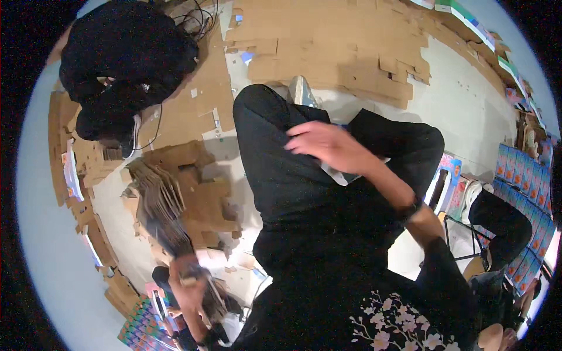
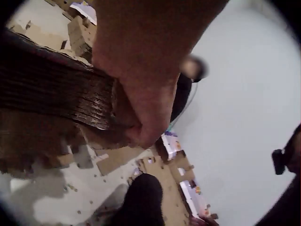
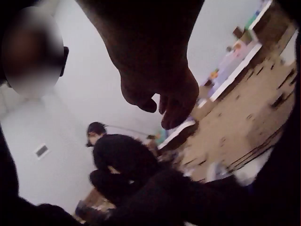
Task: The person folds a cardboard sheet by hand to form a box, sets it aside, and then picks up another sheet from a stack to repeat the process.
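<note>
My left hand (image 1: 188,289), blurred at the lower left of the head view, grips a stack of flat corrugated cardboard pieces. In the left wrist view the fingers of that hand (image 2: 146,106) curl at the end of the cardboard stack (image 2: 89,99), whose layered edges show. My right hand (image 1: 331,147) hovers over my lap in black trousers (image 1: 275,169), its fingers loosely bent and holding nothing. The right wrist view shows the same hand (image 3: 162,96) from behind, fingertips hanging down.
Flattened cardboard (image 1: 328,41) covers much of the floor ahead. A person in black (image 1: 129,58) crouches at the front left. Another person's black-clad leg (image 1: 500,219) is at the right, near stacked blue boxes (image 1: 530,205). Cardboard scraps (image 1: 208,205) lie to my left.
</note>
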`<state>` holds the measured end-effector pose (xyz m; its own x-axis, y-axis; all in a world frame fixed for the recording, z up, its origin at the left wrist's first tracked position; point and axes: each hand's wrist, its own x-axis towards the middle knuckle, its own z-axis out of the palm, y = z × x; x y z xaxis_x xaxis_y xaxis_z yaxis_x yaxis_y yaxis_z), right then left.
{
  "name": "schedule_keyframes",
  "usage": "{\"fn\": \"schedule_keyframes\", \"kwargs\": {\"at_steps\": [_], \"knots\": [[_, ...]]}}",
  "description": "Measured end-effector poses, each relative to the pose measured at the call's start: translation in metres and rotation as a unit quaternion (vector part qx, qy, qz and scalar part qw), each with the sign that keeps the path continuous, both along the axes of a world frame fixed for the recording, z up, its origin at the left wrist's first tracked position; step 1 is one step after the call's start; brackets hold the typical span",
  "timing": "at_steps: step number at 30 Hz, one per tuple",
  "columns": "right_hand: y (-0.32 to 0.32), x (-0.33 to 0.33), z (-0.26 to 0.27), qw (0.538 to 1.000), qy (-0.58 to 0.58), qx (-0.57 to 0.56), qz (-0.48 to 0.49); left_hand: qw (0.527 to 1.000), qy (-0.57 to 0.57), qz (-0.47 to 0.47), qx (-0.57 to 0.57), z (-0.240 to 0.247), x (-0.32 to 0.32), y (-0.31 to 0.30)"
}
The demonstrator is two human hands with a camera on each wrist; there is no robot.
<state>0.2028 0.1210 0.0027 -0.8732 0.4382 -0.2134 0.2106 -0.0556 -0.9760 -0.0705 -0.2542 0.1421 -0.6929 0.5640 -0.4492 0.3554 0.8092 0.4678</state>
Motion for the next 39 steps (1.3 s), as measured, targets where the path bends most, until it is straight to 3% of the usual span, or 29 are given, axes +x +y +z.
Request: {"fn": "schedule_keyframes", "kwargs": {"at_steps": [1,3,4,6,7,8,10,13,16,17,19,20,23,27,29,30,32,35,38,39], "knots": [[-0.001,-0.034,-0.011,0.966,-0.005,-0.260,0.002,0.999,-0.005,-0.049,0.004,0.021,0.016,0.000],[-0.002,-0.126,-0.023,0.945,-0.111,-0.283,0.122,0.988,-0.060,-0.136,0.033,0.049,0.042,0.001],[-0.004,-0.148,-0.021,0.926,-0.149,-0.310,0.156,0.984,-0.076,-0.161,0.013,0.058,0.055,0.007],[-0.013,-0.173,-0.007,0.876,-0.150,-0.416,0.191,0.950,-0.080,-0.302,-0.021,0.065,0.077,0.017],[-0.025,-0.193,-0.022,0.877,-0.130,-0.412,0.208,0.959,-0.135,-0.247,-0.010,0.057,0.086,0.008],[-0.043,-0.214,-0.052,0.878,-0.111,-0.406,0.228,0.938,-0.176,-0.298,0.030,0.051,0.090,0.009],[-0.077,-0.253,-0.122,0.919,-0.052,-0.312,0.236,0.936,-0.187,-0.290,0.063,0.042,0.096,0.001],[-0.068,-0.256,-0.109,0.940,-0.144,-0.154,0.268,0.938,-0.174,-0.298,0.039,0.052,0.100,0.003],[-0.077,-0.261,-0.102,0.926,-0.213,-0.162,0.265,0.936,-0.172,-0.305,0.034,0.076,0.096,0.012],[-0.083,-0.258,-0.100,0.927,-0.210,-0.181,0.252,0.944,-0.210,-0.245,0.062,0.081,0.096,0.006],[-0.079,-0.239,-0.107,0.944,-0.087,-0.203,0.244,0.835,-0.265,-0.403,0.265,0.095,0.078,0.023],[-0.077,-0.230,-0.110,0.946,-0.024,-0.215,0.241,0.808,-0.273,-0.434,0.290,0.104,0.070,0.026],[-0.052,-0.165,0.005,0.953,-0.036,-0.253,0.164,0.832,-0.262,-0.451,0.187,0.147,0.064,0.019],[-0.016,-0.096,0.063,0.969,0.027,-0.223,0.099,0.824,-0.259,-0.486,0.131,0.177,0.075,0.013],[-0.008,-0.069,0.117,0.973,-0.080,-0.215,-0.008,0.817,-0.257,-0.504,0.116,0.182,0.084,0.016],[0.003,-0.061,0.110,0.972,-0.157,-0.165,-0.048,0.811,-0.253,-0.516,0.110,0.182,0.087,0.017],[0.019,-0.022,0.103,0.978,-0.081,-0.174,-0.080,0.786,-0.261,-0.548,0.121,0.180,0.094,0.025],[0.010,0.050,0.181,0.974,0.001,-0.188,-0.125,0.720,-0.250,-0.631,0.146,0.181,0.103,0.050],[0.015,0.098,0.146,0.945,-0.008,-0.265,-0.194,0.692,-0.208,-0.676,0.147,0.176,0.107,0.054],[0.005,0.112,0.165,0.941,-0.046,-0.227,-0.247,0.680,-0.233,-0.677,0.157,0.174,0.109,0.065]]}}
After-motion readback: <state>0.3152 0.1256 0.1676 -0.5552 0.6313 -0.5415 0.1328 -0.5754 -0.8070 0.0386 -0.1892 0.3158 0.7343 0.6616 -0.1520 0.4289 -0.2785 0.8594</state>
